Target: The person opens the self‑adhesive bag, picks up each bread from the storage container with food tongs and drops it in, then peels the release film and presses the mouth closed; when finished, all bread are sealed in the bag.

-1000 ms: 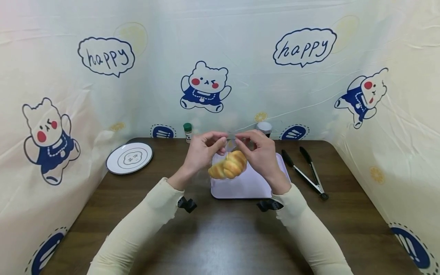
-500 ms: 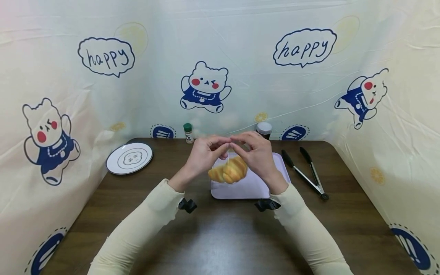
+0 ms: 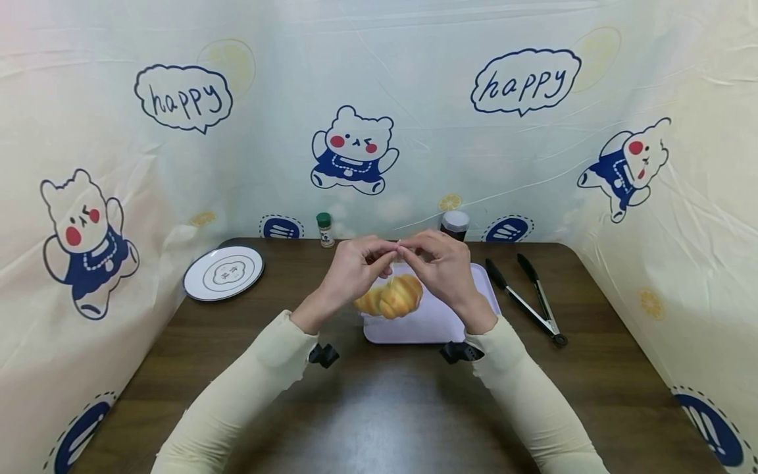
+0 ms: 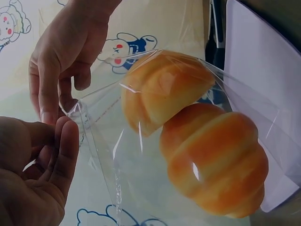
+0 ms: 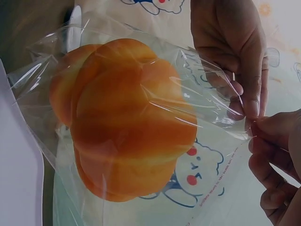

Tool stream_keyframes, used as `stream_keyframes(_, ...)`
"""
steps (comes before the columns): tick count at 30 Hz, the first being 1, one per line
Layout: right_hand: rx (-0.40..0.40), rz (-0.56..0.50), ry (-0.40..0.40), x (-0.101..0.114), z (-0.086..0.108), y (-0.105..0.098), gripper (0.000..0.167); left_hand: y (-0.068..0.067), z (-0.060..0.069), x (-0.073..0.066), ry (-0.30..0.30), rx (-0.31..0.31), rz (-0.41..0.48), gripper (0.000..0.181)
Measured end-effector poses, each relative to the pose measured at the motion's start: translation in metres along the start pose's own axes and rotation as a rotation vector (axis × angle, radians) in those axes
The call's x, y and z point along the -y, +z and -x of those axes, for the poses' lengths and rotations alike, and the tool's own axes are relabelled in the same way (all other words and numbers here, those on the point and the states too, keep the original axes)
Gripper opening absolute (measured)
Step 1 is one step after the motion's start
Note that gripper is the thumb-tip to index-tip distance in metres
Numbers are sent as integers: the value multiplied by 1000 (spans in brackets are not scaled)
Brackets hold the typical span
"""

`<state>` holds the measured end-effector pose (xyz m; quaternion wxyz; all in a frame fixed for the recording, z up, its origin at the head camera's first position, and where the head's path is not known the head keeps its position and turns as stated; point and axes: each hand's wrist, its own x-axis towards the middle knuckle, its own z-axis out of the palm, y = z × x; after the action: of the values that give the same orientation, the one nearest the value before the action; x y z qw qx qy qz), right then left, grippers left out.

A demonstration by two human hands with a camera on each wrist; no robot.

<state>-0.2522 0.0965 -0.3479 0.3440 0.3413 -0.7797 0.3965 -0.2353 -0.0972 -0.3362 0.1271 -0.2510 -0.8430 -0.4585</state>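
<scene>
Pinching bag (image 4: 141, 155), bread (image 3: 401, 297) part-hiding tray (image 3: 438, 324), tongs (image 3: 527, 306) beside

With the left hand (image 3: 349, 268) and right hand (image 3: 444, 268) at the clock's centre, bare table (image 3: 381, 401) opens a way in at 6 o'clock, between the sleeves (image 3: 249, 388), up to the tray (image 3: 438, 324) and the bread (image 3: 398, 297) in its clear bag (image 4: 141, 155). The sleeves block 4 to 5 and 7 to 8. The plate (image 3: 223, 274) at 9 and bottle (image 3: 324, 230) between 9 and 10 leave a gap; a jar (image 3: 454, 224) blocks 2, tongs (image 3: 526, 308) between 3 and 4.
</scene>
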Motion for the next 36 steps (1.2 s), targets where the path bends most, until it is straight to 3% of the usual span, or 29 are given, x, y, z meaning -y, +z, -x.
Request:
stream_keyframes(15,10,23,63,4,-1,-2,10,2,2,0,-25,-4,-9,19)
stream_keyframes(24,27,-5,80,3,0,-3,15,1,1,0,-4,-18,0,17)
stream_keyframes(36,7,91,-10,1,1,1,7,1,3,0,5,16,-70,18)
